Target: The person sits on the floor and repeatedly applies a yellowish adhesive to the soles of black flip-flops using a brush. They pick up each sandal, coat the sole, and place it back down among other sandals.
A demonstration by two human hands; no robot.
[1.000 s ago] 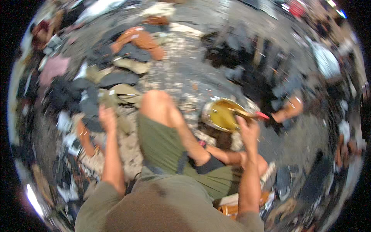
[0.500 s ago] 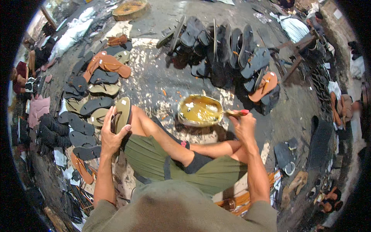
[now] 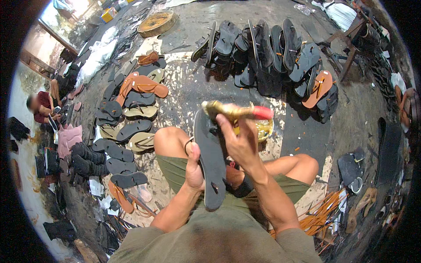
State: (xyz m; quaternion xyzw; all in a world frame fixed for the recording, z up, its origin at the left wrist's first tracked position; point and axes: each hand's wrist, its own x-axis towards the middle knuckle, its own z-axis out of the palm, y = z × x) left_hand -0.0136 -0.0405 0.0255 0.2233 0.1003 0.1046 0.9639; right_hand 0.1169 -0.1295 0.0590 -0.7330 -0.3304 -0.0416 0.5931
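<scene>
Brush [image 3: 234, 111] — now over raised sole [image 3: 210, 162]

Olive-green shirt and shorts

Left hand [image 3: 194, 168] holds sandal sole [image 3: 211, 162]; right hand [image 3: 239, 142], seemingly brush [image 3: 237, 111].

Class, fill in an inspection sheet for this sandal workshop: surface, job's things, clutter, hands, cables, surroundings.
Surface: stained concrete floor.
Job's things: black sole; glue brush with a red handle; glue bowl behind it.
Clutter: sandals laid out at left, sole stack ahead, orange straps at right.
Hands: left hand holds the sole; right hand holds the brush at its top.
Cables: nothing seen.
Surroundings: another person sits far left.
</scene>
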